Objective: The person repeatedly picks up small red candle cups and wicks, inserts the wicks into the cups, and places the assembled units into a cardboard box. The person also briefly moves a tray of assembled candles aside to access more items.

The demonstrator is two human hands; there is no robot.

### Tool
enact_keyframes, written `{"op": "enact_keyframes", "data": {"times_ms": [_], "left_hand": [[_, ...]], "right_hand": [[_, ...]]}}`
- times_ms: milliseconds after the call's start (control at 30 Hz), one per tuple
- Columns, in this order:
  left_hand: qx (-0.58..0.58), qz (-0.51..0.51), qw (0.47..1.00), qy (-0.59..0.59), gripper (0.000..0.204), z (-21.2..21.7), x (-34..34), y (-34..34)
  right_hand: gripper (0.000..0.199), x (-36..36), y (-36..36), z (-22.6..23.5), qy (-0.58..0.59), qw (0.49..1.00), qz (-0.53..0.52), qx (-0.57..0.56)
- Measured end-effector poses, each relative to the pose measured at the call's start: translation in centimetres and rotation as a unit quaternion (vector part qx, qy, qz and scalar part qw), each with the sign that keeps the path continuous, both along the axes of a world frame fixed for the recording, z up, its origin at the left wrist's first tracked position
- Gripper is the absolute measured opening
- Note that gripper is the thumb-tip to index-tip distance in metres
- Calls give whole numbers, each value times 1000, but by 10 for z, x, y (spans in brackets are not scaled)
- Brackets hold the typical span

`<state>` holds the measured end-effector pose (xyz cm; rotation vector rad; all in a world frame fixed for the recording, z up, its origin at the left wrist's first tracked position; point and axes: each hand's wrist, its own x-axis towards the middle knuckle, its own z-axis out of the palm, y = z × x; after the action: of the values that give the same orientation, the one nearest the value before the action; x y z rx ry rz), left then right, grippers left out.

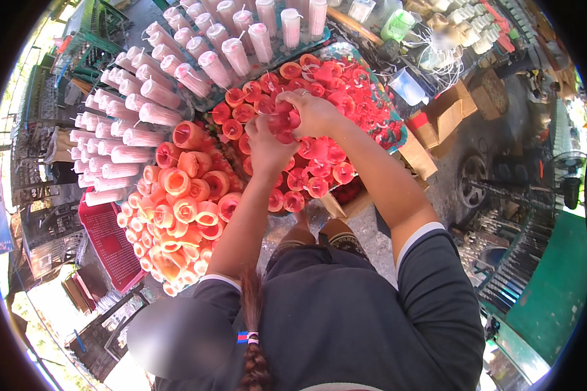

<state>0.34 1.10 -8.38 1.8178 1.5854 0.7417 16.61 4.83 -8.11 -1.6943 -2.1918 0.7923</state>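
Both my hands meet over a bed of short red candles (316, 171), holding one red candle (282, 124) between them. My left hand (269, 148) grips it from the near left side, fingers curled round it. From the far right, my right hand (312, 112) closes its fingers on the same candle, partly hiding it. Around them stand several similar red cup-shaped candles with wicks in their middles. Red wax scraps (372, 98) lie heaped to the right of my right hand.
Tall pale pink candles (156, 94) with wicks stand in rows at the left and back. Orange hollow candles (182, 208) are piled near my left forearm. A red plastic crate (111, 244) lies farther left. Cardboard boxes (440, 120) and white wick strings (440, 58) are at the right.
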Motion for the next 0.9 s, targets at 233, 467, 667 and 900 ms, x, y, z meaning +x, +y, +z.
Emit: {"op": "enact_keyframes", "data": {"times_ms": [233,467,667,900], "left_hand": [[-16,-10,998,61,69,8,10,7],[60,-109,992,28,59,-2,-7,15],[-47,-175,980,86,70,8,-10,33],[-19,-124,992,-30,61,-6,-18,17]], "right_hand": [[66,-5,16,7,-51,997,8,-54],[48,19,1,-19,112,994,-4,11],[55,7,17,8,-39,994,50,-91],[52,20,-2,-3,104,993,-33,32]]}}
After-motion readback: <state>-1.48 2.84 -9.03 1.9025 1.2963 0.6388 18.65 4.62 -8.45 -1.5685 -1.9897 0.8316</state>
